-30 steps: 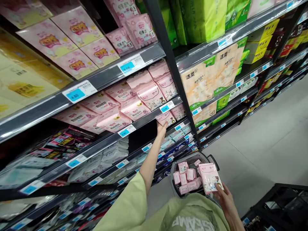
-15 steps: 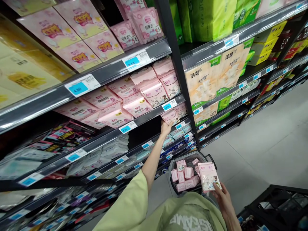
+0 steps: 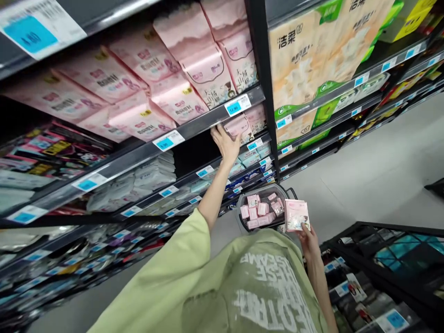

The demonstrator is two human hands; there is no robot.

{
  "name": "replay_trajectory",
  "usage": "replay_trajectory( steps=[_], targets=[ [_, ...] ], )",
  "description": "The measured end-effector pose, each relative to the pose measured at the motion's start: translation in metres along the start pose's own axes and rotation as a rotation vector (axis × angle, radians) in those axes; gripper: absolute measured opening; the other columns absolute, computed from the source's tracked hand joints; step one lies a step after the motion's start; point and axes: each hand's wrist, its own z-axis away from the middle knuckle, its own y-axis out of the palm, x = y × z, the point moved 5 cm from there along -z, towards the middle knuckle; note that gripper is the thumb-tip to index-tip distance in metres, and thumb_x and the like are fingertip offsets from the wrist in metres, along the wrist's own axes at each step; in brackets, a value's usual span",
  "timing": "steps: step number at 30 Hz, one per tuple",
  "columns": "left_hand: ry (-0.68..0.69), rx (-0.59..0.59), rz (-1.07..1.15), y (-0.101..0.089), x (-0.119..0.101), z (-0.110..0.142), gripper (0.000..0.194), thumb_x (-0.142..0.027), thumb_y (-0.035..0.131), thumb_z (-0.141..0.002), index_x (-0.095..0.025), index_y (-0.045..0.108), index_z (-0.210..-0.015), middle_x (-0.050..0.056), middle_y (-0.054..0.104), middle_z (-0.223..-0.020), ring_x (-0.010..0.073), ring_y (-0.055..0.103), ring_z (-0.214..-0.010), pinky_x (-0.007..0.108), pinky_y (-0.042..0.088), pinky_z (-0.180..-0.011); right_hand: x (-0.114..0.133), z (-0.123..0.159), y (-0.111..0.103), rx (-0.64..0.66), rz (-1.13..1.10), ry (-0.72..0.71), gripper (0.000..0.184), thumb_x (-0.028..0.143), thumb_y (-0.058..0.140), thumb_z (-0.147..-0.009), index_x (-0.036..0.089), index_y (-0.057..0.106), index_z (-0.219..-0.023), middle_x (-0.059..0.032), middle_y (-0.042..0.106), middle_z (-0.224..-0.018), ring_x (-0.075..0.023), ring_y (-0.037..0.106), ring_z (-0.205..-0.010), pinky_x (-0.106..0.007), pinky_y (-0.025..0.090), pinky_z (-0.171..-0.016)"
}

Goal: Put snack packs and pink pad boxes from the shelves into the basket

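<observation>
My left hand [image 3: 227, 145] reaches into the shelf below the 12.90 price tag, fingers spread. Its thumb lies by the front of a pink pack of sanitary pads [image 3: 237, 127] standing there. In my right hand [image 3: 308, 236], a similar pink pack of sanitary pads [image 3: 296, 212] is pinched at its lower corner, printed front facing up. That pack is held over the right edge of a grey shopping basket [image 3: 242, 213]. Several small pink packs [image 3: 262, 209] lie loosely in the basket.
Larger pink packs [image 3: 204, 76] fill the shelf above my left hand. A black upright post [image 3: 261, 60] separates them from beige tissue packs [image 3: 301, 69]. Teal packs [image 3: 249, 158] sit one shelf lower. At the lower right stands another rack [image 3: 381, 249].
My view has moved closer to the middle shelves. My left hand's fingers have spread beside the shelved pack. My right hand still holds its pack by the basket.
</observation>
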Motion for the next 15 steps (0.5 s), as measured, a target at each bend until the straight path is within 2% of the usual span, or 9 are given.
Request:
replay_trajectory(
  steps=[4, 6, 9, 12, 15],
  targets=[
    [0.285, 0.25, -0.044, 0.009, -0.036, -0.004, 0.055, -0.032, 0.056, -0.101, -0.017, 0.048, -0.154, 0.019, 0.036, -0.169, 0.037, 0.017, -0.164, 0.061, 0.008, -0.133, 0.002, -0.006, -0.018, -0.066, 0.032, -0.034, 0.052, 0.036, 0.103, -0.052, 0.022, 0.069, -0.09, -0.0012, 0.082, -0.095, -0.0185, 0.076, -0.078, -0.031, 0.065, -0.071],
    [0.437, 0.393, -0.015, 0.021, -0.051, -0.005, 0.048, -0.024, 0.047, -0.102, -0.019, 0.054, -0.149, 0.015, 0.043, -0.166, 0.0323, 0.022, -0.164, 0.059, 0.01, -0.133, 0.004, -0.008, -0.024, -0.08, 0.045, -0.04, 0.053, 0.036, 0.102, -0.053, 0.022, 0.07, -0.092, -0.0013, 0.082, -0.099, -0.0189, 0.076, -0.081, -0.031, 0.065, -0.073],
    [0.635, 0.635, -0.031, 0.048, -0.064, -0.008, 0.046, -0.015, 0.042, -0.099, -0.019, 0.061, -0.141, 0.013, 0.051, -0.159, 0.027, 0.03, -0.161, 0.054, 0.015, -0.134, 0.008, -0.01, -0.026, -0.076, 0.041, -0.033, 0.054, 0.036, 0.102, -0.054, 0.023, 0.072, -0.097, -0.0002, 0.082, -0.101, -0.0181, 0.076, -0.086, -0.03, 0.064, -0.077],
    [0.7, 0.771, -0.109, 0.074, -0.065, -0.015, 0.043, -0.012, 0.04, -0.098, -0.014, 0.066, -0.131, 0.017, 0.062, -0.143, 0.0301, 0.043, -0.152, 0.056, 0.025, -0.13, 0.012, -0.008, -0.021, -0.048, 0.037, -0.054, 0.055, 0.037, 0.101, -0.056, 0.023, 0.072, -0.1, 0.0022, 0.08, -0.096, -0.0149, 0.073, -0.082, -0.029, 0.063, -0.08],
    [0.697, 0.773, -0.177, 0.092, -0.063, -0.024, 0.044, -0.009, 0.037, -0.097, -0.007, 0.065, -0.131, 0.021, 0.063, -0.136, 0.0339, 0.049, -0.144, 0.058, 0.03, -0.126, 0.014, -0.006, -0.016, -0.031, 0.025, -0.094, 0.051, 0.038, 0.099, -0.06, 0.022, 0.072, -0.101, 0.002, 0.079, -0.094, -0.0127, 0.07, -0.075, -0.029, 0.063, -0.081]
  ],
)
